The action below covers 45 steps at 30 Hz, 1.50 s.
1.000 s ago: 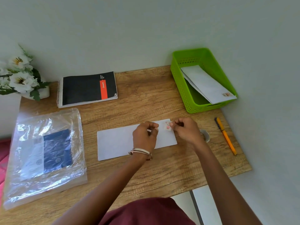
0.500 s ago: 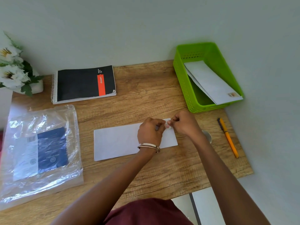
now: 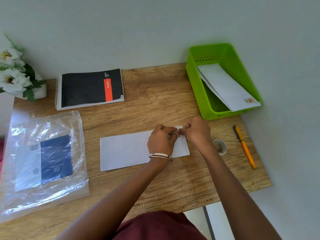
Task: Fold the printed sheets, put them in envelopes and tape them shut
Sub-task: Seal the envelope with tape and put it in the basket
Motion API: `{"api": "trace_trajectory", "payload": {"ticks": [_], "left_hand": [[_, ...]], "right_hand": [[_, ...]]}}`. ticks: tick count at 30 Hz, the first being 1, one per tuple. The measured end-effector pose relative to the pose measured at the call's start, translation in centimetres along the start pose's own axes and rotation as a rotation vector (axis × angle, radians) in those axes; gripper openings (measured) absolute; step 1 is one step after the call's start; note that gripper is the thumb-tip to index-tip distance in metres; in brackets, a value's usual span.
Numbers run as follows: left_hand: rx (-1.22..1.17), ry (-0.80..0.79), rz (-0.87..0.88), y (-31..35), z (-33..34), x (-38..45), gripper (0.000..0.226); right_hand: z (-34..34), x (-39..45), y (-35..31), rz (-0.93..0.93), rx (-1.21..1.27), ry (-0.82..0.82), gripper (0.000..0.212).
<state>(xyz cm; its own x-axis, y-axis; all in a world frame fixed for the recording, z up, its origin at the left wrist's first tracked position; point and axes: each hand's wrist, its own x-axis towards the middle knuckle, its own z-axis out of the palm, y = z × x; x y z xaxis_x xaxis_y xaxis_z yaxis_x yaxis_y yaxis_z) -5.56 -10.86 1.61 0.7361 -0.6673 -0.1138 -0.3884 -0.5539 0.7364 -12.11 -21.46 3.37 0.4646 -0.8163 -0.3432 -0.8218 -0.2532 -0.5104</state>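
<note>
The wooden desk (image 3: 155,101) carries an envelope (image 3: 124,151), notebook (image 3: 90,89), plastic bag (image 3: 45,158), green basket (image 3: 195,84), tape roll (image 3: 220,146), pen (image 3: 245,148) and flower pot (image 3: 40,91).

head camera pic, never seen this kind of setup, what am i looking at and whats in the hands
There is no machine here. A person wears one camera on the head, so you look down along their arms at a wooden table. The left hand and right hand meet over the far right corner of a white envelope, pinching something too small to make out. Also on the table: a tape roll, an orange pen, a green basket holding more envelopes, a black notebook, a plastic packet and potted white flowers.
</note>
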Motion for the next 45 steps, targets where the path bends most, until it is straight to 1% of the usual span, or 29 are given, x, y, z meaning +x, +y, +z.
{"api": "trace_trajectory", "payload": {"ticks": [5,8,13,16,20,22,27,30,31,33,35,37,40,42,45], "left_hand": [[0.007,0.0,0.019,0.0,0.0,-0.1,0.021],[0.013,0.0,0.027,-0.1,0.0,-0.1,0.023],[0.016,-0.038,0.063,-0.4,-0.3,0.2,0.027],[0.022,-0.074,0.089,-0.7,-0.6,0.5,0.03],[0.057,-0.069,0.112,-0.7,-0.4,0.5,0.031],[0.072,-0.057,0.131,-0.6,-0.4,0.4,0.031],[0.044,-0.034,0.158,-0.9,-0.4,0.2,0.03],[0.016,-0.04,0.167,-1.2,-0.4,0.4,0.031],[0.0,-0.038,0.17,-1.4,-0.4,0.4,0.032],[-0.038,-0.029,0.177,-1.8,-0.5,0.4,0.035],[-0.068,-0.028,0.194,-2.3,-0.7,0.3,0.036],[-0.076,-0.022,0.203,-2.5,-0.8,0.3,0.035],[-0.101,-0.017,0.188,-2.4,-0.7,0.3,0.034],[-0.112,-0.022,0.189,-2.4,-0.6,0.3,0.034],[-0.095,-0.024,0.191,-2.7,-0.5,0.3,0.034]], "right_hand": [[0.0,0.0,0.4,0.019,0.1,0.025,0.052],[0.1,-0.1,0.4,0.02,0.11,0.059,0.055],[0.5,0.0,0.8,0.027,0.148,0.086,0.052],[0.5,-0.2,1.1,-0.013,0.153,0.085,0.045],[0.4,-0.9,1.5,-0.084,0.123,0.063,0.027],[0.3,-1.3,1.6,-0.113,0.113,0.033,0.023],[-0.5,-1.7,1.4,-0.121,0.086,-0.062,0.026],[-1.2,-1.5,1.4,-0.063,0.212,-0.105,0.029],[-1.3,-1.4,1.5,-0.041,0.258,-0.093,0.027],[-1.0,-1.4,1.3,-0.011,0.284,-0.012,0.025],[0.0,-1.2,0.9,-0.009,0.24,0.079,0.03],[0.9,-1.3,0.4,-0.012,0.172,0.127,0.034],[1.6,-1.5,0.3,-0.043,0.099,0.167,0.031],[1.7,-1.7,0.4,-0.086,0.067,0.18,0.033],[1.5,-2.0,0.8,-0.132,0.047,0.14,0.035]]}}
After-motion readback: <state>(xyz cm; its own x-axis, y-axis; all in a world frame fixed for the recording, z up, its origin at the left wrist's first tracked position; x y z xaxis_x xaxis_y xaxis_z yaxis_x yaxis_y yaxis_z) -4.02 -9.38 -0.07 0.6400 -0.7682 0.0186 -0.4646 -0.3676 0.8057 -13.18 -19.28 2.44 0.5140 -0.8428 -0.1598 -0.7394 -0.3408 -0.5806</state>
